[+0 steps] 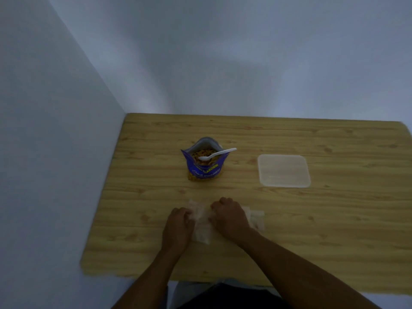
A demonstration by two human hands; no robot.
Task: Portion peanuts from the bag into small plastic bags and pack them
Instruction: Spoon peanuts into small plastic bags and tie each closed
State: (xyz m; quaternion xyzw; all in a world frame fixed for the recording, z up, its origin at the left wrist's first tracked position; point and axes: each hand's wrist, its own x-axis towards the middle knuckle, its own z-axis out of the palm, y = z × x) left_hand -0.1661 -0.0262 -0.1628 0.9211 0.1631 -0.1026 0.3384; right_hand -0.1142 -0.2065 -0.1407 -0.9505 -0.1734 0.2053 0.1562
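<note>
Wooden table (312, 230): work surface.
Clear plastic box (283, 170): far right, well apart, likely kept for finished packs.
Peanut bag (205, 167): upright, mouth open, within reach for scooping.
Left hand (178, 221), right hand (229, 216): fingers curled, pinching one small plastic bag (201, 230) near the front edge (probably parting its mouth).
White spoon (217, 153): bowl on the peanuts, handle over the rim, ready.

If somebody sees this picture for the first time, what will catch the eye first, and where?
The open blue bag of peanuts stands in the middle of the wooden table, with a white spoon resting in its mouth. Nearer the person, the left hand and right hand both grip a small plastic bag. A clear plastic container lies to the right of the blue bag.
</note>
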